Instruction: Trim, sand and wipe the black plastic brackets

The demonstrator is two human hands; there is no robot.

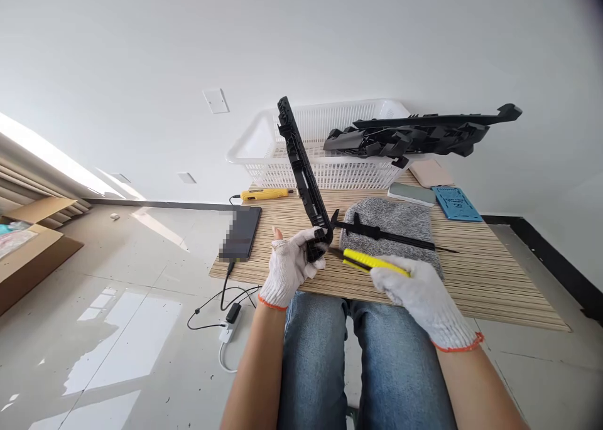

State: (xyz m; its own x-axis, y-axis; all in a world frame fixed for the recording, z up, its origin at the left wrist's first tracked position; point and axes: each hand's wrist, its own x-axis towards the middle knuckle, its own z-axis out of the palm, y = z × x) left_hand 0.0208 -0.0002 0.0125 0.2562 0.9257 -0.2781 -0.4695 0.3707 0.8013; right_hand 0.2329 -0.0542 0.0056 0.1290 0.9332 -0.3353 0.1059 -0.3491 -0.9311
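Note:
My left hand (292,263), in a white knit glove with an orange cuff, is closed around the lower end of a long black plastic part (304,172). The part tilts up and to the left, its top in front of the white basket. My right hand (414,285), gloved the same way, grips a yellow utility knife (372,260). The knife's tip points left and is close to the part's lower end; whether it touches, I cannot tell. Behind the knife, a black caliper (377,231) lies on a folded grey cloth (400,213).
A white plastic basket (264,166) holding several black plastic parts (414,135) stands at the back. On the striped table (499,285) are a yellow corded tool (264,194), a dark tablet (242,232), a grey-green block (412,193), a pink item (431,172) and a blue packet (456,203).

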